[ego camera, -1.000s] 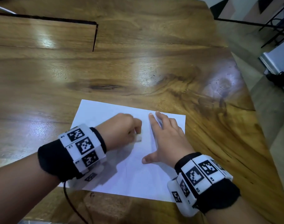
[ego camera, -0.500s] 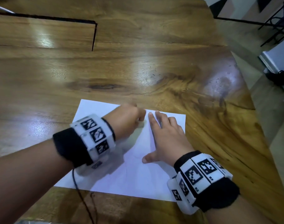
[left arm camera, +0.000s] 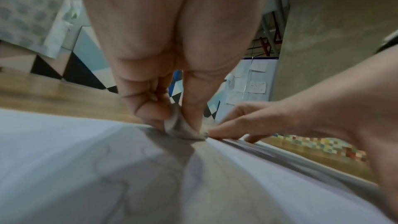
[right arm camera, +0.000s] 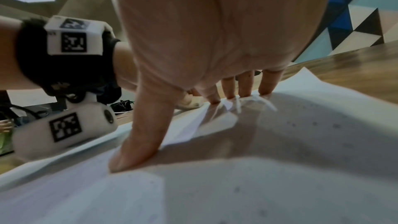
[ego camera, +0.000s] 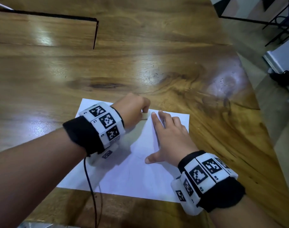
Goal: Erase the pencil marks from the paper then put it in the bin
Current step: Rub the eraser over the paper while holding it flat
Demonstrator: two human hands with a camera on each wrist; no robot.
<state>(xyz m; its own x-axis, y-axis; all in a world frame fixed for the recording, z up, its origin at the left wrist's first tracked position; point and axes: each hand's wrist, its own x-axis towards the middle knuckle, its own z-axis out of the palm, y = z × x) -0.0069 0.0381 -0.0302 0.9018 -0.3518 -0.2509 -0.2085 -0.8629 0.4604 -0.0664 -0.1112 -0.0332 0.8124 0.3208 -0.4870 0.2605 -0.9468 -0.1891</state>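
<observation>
I see the white sheet of paper (ego camera: 124,162) lying flat on the glossy wooden tabletop (ego camera: 140,66). My right hand (ego camera: 171,139) lies spread, fingers straight, pressing it so it cannot slide, I judge. At the paper's far edge my left hand (ego camera: 132,111) has its grip pinched round a small white eraser (ego camera: 144,116). Only the left wrist view shows faint pencil loops (left arm camera: 120,173) remaining; no bin appears.

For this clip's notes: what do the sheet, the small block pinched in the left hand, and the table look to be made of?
Sheet: thin white paper, matte; it wrinkles under the right hand's fingertips.
Block pinched by the left hand: probably a soft rubber or vinyl eraser, off-white with grey smudging at its worn tip.
Table: wood or wood veneer with a glossy varnish, showing grain, a dark knot and bright reflections.
</observation>
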